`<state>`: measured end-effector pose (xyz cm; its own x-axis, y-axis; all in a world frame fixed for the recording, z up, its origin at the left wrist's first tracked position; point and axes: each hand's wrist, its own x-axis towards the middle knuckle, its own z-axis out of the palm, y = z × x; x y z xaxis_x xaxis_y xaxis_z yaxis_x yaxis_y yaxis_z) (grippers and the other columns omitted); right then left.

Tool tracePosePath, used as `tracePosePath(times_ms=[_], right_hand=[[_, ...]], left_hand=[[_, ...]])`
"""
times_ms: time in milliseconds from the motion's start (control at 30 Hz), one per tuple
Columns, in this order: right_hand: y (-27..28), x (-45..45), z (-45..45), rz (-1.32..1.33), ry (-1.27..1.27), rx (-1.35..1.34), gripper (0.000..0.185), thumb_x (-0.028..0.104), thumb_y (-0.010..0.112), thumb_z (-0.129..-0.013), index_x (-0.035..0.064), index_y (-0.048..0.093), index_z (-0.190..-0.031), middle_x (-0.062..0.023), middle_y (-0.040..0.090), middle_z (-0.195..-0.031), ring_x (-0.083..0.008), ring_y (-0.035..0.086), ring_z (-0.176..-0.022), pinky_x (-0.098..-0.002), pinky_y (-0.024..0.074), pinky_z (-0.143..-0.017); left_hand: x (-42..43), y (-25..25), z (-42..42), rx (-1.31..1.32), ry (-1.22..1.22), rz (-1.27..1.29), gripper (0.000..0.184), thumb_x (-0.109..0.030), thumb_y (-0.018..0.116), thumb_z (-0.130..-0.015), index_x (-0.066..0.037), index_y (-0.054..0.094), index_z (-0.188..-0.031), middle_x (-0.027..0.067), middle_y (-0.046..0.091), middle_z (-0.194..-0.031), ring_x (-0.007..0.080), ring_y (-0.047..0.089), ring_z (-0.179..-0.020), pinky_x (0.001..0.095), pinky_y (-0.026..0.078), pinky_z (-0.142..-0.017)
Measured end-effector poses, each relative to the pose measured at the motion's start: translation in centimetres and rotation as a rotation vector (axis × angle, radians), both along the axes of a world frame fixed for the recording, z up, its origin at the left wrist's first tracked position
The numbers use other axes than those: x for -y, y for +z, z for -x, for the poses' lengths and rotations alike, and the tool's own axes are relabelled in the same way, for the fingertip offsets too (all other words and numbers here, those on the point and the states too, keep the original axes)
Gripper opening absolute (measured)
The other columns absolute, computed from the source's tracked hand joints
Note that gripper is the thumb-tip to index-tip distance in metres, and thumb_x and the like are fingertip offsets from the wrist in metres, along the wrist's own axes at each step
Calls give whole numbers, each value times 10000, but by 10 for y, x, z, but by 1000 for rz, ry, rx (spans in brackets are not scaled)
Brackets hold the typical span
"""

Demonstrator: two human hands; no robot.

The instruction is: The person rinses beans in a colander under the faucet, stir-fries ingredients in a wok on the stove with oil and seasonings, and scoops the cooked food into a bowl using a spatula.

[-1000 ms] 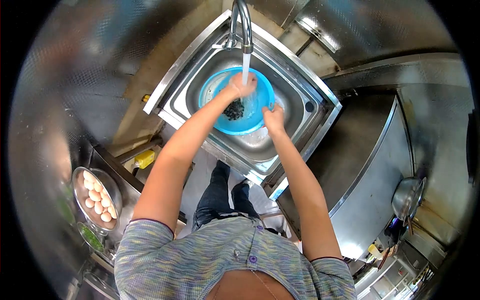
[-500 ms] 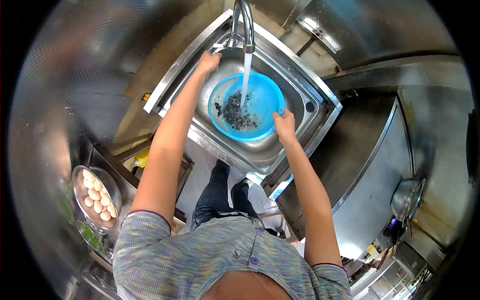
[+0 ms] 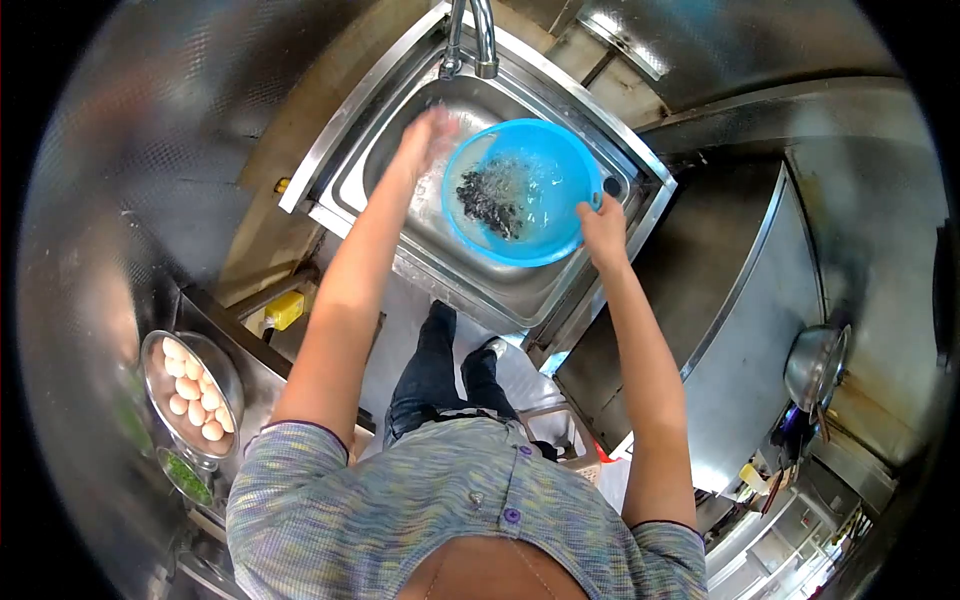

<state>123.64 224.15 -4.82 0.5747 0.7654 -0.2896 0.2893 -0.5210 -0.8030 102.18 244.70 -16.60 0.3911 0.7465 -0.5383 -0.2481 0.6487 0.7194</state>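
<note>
A blue plastic basin (image 3: 555,235) is in the metal sink (image 3: 425,215). It holds water and a heap of small dark pieces (image 3: 492,203) that I cannot identify. My right hand (image 3: 604,230) grips the basin's right rim. My left hand (image 3: 430,138), smeared by motion, is over the sink beside the basin's left rim; whether it touches the rim I cannot tell. Above stands the chrome faucet (image 3: 486,45), with no water stream from its spout.
Eggs (image 3: 190,385) fill a metal bowl at the left, with chopped greens (image 3: 187,478) in a dish below it. A steel cabinet (image 3: 735,340) adjoins the sink's right side. A metal pot (image 3: 812,368) is at the far right.
The faucet's water stream has stopped. My left hand has come away from the faucet lever toward the basin. The basin has shifted right and tilted, with my right hand still on its rim.
</note>
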Motion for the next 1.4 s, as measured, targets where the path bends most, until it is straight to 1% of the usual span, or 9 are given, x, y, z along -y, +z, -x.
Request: tracePosePath(times_ms=[33, 67, 100, 200, 300, 400, 700, 1000, 1400], right_hand=[[15, -2, -3, 6, 38, 109, 202, 113, 532, -706, -24, 578, -847, -123, 567, -631, -213, 549, -547, -323, 427, -509], [29, -3, -7, 14, 75, 220, 265, 148, 533, -696, -34, 583, -882, -198, 593, -684, -293, 591, -631, -373, 451, -617], [37, -5, -12, 18, 86, 271, 266, 147, 531, -694, -37, 581, -879, -209, 590, -690, -315, 589, -643, -386, 452, -623], [54, -7, -25, 56, 96, 367, 270, 152, 524, -689, -47, 577, -863, -234, 583, -695, -367, 587, -674, -419, 453, -630], [89, -12, -20, 122, 80, 411, 282, 154, 519, -690, -45, 577, -880, -238, 587, -721, -363, 590, -709, -421, 450, -660], [103, -10, -23, 133, 63, 439, 288, 154, 516, -692, -34, 580, -900, -238, 594, -762, -361, 592, -746, -417, 451, -693], [119, -6, -28, 69, 75, 465, 325, 157, 501, -693, 34, 590, -981, -219, 602, -845, -366, 580, -825, -410, 450, -748], [147, -11, -9, 98, 159, 637, 341, 155, 505, -714, 78, 576, -1039, -223, 594, -871, -371, 568, -851, -425, 442, -773], [156, -23, -1, 96, 255, 839, 354, 123, 519, -732, 5, 528, -1066, -233, 589, -858, -377, 574, -819, -445, 453, -742]], left_hand=[[13, -23, 0, 191, 4, 226, 388, -289, 332, -893, -37, 464, -1156, 101, 565, -1074, 196, 540, -947, 345, 419, -830], [33, -35, -4, 225, 41, 274, 375, -261, 296, -895, -38, 482, -1133, 97, 571, -1055, 198, 547, -938, 350, 429, -837], [51, -29, -8, 320, 7, 346, 363, -245, 279, -896, -34, 506, -1084, 103, 574, -1036, 185, 551, -922, 328, 433, -840], [87, -6, -34, 421, -17, 447, 398, -248, 221, -917, -14, 467, -1124, 142, 541, -1092, 263, 520, -993, 398, 400, -897], [99, -23, -53, 531, 61, 419, 339, -256, 258, -907, -39, 491, -1024, 113, 567, -983, 241, 540, -919, 384, 414, -871], [107, 3, -64, 537, 187, 469, 344, -267, 248, -914, -34, 475, -1024, 109, 550, -999, 263, 519, -950, 409, 398, -887], [117, 25, -77, 609, 158, 435, 381, -201, 252, -890, 30, 483, -1087, 191, 533, -1089, 301, 518, -1001, 440, 392, -914], [129, 55, -82, 621, 225, 450, 382, -201, 251, -892, 26, 484, -1093, 188, 522, -1112, 304, 506, -1023, 455, 378, -924], [130, 58, -97, 589, 312, 398, 322, -184, 277, -887, -3, 503, -1028, 143, 541, -1050, 269, 508, -981, 418, 389, -911]])
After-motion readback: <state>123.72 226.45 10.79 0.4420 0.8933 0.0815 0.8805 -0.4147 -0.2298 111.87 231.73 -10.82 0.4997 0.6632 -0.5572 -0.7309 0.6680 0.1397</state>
